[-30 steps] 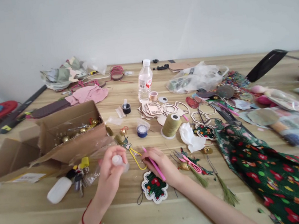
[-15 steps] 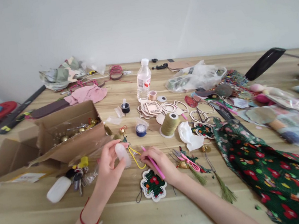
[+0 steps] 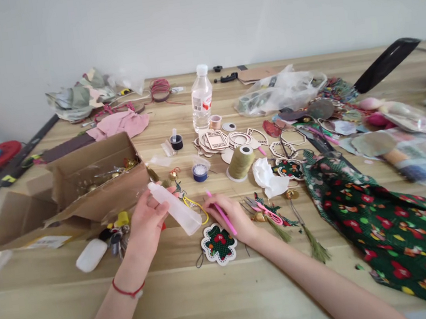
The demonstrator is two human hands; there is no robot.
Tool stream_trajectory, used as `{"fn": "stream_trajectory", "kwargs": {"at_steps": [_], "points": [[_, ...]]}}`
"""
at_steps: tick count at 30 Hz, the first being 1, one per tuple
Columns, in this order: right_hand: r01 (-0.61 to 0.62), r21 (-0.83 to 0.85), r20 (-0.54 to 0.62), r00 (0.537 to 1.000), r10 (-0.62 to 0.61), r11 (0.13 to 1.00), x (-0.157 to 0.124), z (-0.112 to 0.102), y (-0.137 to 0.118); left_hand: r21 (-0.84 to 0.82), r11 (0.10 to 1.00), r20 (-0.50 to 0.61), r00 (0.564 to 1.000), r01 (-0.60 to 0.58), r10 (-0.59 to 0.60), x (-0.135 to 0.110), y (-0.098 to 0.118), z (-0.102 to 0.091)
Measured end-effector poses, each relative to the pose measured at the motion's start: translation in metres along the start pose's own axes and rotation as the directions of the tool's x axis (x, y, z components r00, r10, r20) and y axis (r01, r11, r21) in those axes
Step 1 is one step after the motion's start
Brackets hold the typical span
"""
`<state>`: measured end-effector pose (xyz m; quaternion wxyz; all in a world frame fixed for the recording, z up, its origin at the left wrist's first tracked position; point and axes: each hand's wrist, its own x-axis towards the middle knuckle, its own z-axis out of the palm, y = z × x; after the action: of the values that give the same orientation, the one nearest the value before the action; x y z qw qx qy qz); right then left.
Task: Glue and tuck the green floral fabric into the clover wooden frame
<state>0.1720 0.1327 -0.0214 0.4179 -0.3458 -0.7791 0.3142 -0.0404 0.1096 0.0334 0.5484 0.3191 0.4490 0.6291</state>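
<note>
My left hand (image 3: 148,217) is closed round a translucent white squeeze bottle (image 3: 178,211), which slants with its nozzle up to the left. A pink pen (image 3: 222,213) is held in my right hand (image 3: 230,217), resting across the fingers. A loop of yellow cord (image 3: 198,208) lies between the two hands, close to my right fingertips; whether they touch it I cannot tell. Just below is a flower-shaped white piece (image 3: 219,244) with a dark green and red patterned middle and a dotted rim. Pink-handled scissors (image 3: 263,209) lie right of my right hand.
An open cardboard box (image 3: 98,180) stands at the left, with a white case (image 3: 91,255) and keys (image 3: 117,241) before it. A water bottle (image 3: 202,100), thread spool (image 3: 241,164) and wooden cutouts (image 3: 216,139) stand behind. Green floral fabric (image 3: 387,230) covers the right.
The squeeze bottle in my left hand has turned, so its length and nozzle now show. My right hand still holds the pen. The whole view has shifted slightly.
</note>
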Motion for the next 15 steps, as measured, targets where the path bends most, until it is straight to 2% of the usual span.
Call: {"fn": "stream_trajectory", "kwargs": {"at_steps": [4, 9, 11, 13, 14, 15], "points": [[0.006, 0.014, -0.011, 1.000, -0.006, 1.000, 0.000, 0.000, 0.000, 0.071, 0.993, 0.011, 0.995, -0.098, 0.097, -0.002, -0.001, 0.000], [0.020, 0.023, -0.024, 1.000, -0.020, 1.000, -0.002, -0.001, 0.001, 0.327, 0.901, 0.091, 0.959, -0.285, 0.270, -0.007, -0.007, 0.002], [0.032, 0.033, -0.041, 0.999, -0.030, 0.999, -0.003, -0.004, -0.002, 0.462, 0.806, 0.150, 0.929, -0.369, 0.339, -0.010, -0.011, 0.004], [0.036, 0.053, -0.067, 0.997, -0.032, 0.998, -0.004, -0.007, -0.007, 0.587, 0.665, 0.200, 0.879, -0.461, 0.433, -0.013, -0.014, 0.005], [0.028, 0.079, -0.082, 0.996, -0.022, 0.996, -0.004, -0.008, -0.011, 0.642, 0.571, 0.217, 0.836, -0.511, 0.504, -0.015, -0.014, 0.005], [0.009, 0.128, -0.096, 0.995, 0.003, 0.992, -0.004, -0.008, -0.016, 0.690, 0.454, 0.242, 0.770, -0.564, 0.590, -0.017, -0.013, 0.004]]}}
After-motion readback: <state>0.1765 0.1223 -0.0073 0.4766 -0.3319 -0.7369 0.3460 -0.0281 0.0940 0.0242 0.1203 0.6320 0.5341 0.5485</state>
